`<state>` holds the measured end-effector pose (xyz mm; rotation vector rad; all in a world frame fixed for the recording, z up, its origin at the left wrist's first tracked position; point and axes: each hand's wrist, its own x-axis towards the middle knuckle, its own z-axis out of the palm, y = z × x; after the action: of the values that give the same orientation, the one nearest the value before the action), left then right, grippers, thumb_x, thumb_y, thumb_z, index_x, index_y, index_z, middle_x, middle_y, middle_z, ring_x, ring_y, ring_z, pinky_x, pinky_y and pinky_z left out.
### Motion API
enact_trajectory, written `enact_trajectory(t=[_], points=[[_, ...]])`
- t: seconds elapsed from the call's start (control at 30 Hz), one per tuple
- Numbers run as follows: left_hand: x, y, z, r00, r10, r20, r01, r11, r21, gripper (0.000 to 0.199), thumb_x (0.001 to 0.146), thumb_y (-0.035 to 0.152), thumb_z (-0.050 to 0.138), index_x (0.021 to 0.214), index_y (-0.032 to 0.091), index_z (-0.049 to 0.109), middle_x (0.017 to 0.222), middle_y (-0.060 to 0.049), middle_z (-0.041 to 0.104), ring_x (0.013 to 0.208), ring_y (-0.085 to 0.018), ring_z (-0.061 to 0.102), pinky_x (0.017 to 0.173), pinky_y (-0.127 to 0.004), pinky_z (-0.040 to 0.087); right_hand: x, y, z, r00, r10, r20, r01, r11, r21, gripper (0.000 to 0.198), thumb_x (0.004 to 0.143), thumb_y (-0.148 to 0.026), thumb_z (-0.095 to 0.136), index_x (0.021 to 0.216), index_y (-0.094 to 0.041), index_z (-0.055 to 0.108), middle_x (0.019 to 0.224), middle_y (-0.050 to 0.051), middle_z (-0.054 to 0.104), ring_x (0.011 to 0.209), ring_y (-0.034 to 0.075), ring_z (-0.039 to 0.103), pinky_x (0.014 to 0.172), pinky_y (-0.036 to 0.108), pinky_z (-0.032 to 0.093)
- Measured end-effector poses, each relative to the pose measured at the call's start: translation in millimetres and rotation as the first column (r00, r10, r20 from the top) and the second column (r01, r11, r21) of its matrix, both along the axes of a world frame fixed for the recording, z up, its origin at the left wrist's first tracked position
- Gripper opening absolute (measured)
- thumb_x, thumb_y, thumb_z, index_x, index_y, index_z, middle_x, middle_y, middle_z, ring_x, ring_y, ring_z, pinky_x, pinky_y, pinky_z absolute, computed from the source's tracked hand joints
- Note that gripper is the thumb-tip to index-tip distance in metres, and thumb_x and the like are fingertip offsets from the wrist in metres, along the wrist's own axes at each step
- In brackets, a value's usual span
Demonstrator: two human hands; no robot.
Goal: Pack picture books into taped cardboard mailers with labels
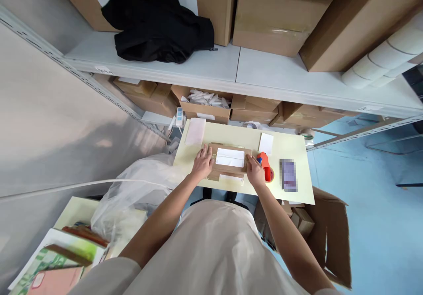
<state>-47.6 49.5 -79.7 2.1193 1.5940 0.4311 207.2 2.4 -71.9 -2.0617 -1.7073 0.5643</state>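
Observation:
A small brown cardboard box [228,170] with a white label [230,157] on its top lies on the pale yellow table, between my hands. Clear tape shows along its edges. My left hand [202,163] grips the box's left end, fingers over the top edge. At the right end, my right hand [255,171] has its fingers closed on the box's edge; its thumb side is partly hidden. Just beside the right hand, a red tape dispenser [267,171] rests on the table. Part of another labelled box surface [231,178] shows at the near side of the box.
On the table [304,184] lie a pinkish sheet [195,131], a white card [266,143] and a blurred purple item [288,175]. Behind stands a shelf [211,76] with cartons and a black jacket [161,26]. Plastic wrap [132,184] hangs left; an open carton [333,237] sits right.

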Motion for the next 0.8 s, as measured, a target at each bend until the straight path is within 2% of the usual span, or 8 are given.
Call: enact_trajectory(t=[0.1, 0.23, 0.33, 0.43, 0.57, 0.63, 0.7, 0.8], points=[[8, -11, 12.2, 0.986, 0.016, -0.164, -0.006, 0.998, 0.063, 0.061, 0.091, 0.032, 0.038, 0.146, 0.01, 0.025, 0.155, -0.02, 0.013, 0.142, -0.039, 0.011, 0.109, -0.063, 0.016, -7, -8, -3, 0.997, -0.022, 0.08, 0.024, 0.999, -0.024, 0.048, 0.093, -0.026, 0.034, 0.14, -0.026, 0.041, 0.138, 0.012, 0.049, 0.107, 0.029, 0.062, 0.076, 0.041, 0.056], [24, -19, 24.1, 0.95, -0.207, -0.234, 0.235, 0.967, 0.101, 0.073, 0.088, 0.043, 0.045, 0.148, 0.013, 0.018, 0.155, -0.017, 0.014, 0.143, -0.036, 0.006, 0.112, -0.059, 0.007, -7, -12, -2, 0.994, -0.015, 0.107, 0.019, 0.999, -0.033, 0.052, 0.092, -0.027, 0.033, 0.144, -0.029, 0.033, 0.139, 0.013, 0.048, 0.099, 0.029, 0.064, 0.07, 0.04, 0.057], [35, -18, 25.7, 0.912, -0.318, -0.257, 0.35, 0.933, 0.087, 0.074, 0.086, 0.043, 0.049, 0.148, 0.016, 0.019, 0.155, -0.015, 0.017, 0.144, -0.032, 0.009, 0.114, -0.054, 0.006, -3, -10, 2, 0.997, 0.014, 0.07, -0.011, 0.999, -0.033, 0.056, 0.093, -0.028, 0.031, 0.148, -0.028, 0.024, 0.144, 0.013, 0.042, 0.112, 0.031, 0.058, 0.073, 0.041, 0.057], [40, -15, 23.4, 0.908, -0.319, -0.273, 0.35, 0.934, 0.072, 0.074, 0.086, 0.043, 0.049, 0.148, 0.016, 0.019, 0.155, -0.015, 0.017, 0.144, -0.031, 0.01, 0.114, -0.054, 0.005, 0, -9, 4, 0.997, 0.064, 0.033, -0.063, 0.997, -0.045, 0.057, 0.094, -0.031, 0.03, 0.149, -0.025, 0.019, 0.149, 0.014, 0.032, 0.129, 0.032, 0.044, 0.079, 0.042, 0.055], [40, -13, 19.8, 0.906, -0.317, -0.28, 0.341, 0.939, 0.04, 0.071, 0.086, 0.042, 0.05, 0.148, 0.019, 0.022, 0.154, -0.015, 0.021, 0.143, -0.031, 0.012, 0.113, -0.057, 0.006, 5, -15, -2, 0.992, 0.126, -0.017, -0.126, 0.99, -0.055, 0.058, 0.093, -0.038, 0.032, 0.148, -0.022, 0.021, 0.152, 0.015, 0.026, 0.136, 0.031, 0.033, 0.09, 0.045, 0.05], [39, -13, 18.2, 0.906, -0.317, -0.28, 0.34, 0.94, 0.036, 0.067, 0.087, 0.039, 0.05, 0.147, 0.02, 0.025, 0.154, -0.014, 0.02, 0.143, -0.031, 0.013, 0.113, -0.056, 0.007, 13, -22, -9, 0.996, 0.075, -0.042, -0.075, 0.997, 0.001, 0.058, 0.093, -0.039, 0.033, 0.147, -0.021, 0.022, 0.149, 0.014, 0.033, 0.137, 0.028, 0.031, 0.096, 0.045, 0.045], [38, -13, 16.7, 0.909, -0.314, -0.275, 0.335, 0.942, 0.032, 0.066, 0.088, 0.037, 0.049, 0.147, 0.019, 0.025, 0.154, -0.014, 0.02, 0.143, -0.031, 0.013, 0.114, -0.055, 0.008, 23, -30, -17, 0.998, -0.058, -0.038, 0.058, 0.998, 0.019, 0.053, 0.092, -0.038, 0.032, 0.142, -0.018, 0.031, 0.137, 0.016, 0.046, 0.133, 0.029, 0.037, 0.099, 0.049, 0.041], [38, -14, 14.5, 0.913, -0.308, -0.267, 0.323, 0.946, 0.013, 0.068, 0.088, 0.034, 0.049, 0.147, 0.014, 0.022, 0.153, -0.015, 0.023, 0.143, -0.029, 0.015, 0.115, -0.052, 0.009, 37, -33, -29, 0.981, -0.192, 0.019, 0.193, 0.973, -0.125, 0.045, 0.089, -0.038, 0.038, 0.123, -0.012, 0.05, 0.113, 0.021, 0.06, 0.117, 0.034, 0.051, 0.092, 0.052, 0.043]])
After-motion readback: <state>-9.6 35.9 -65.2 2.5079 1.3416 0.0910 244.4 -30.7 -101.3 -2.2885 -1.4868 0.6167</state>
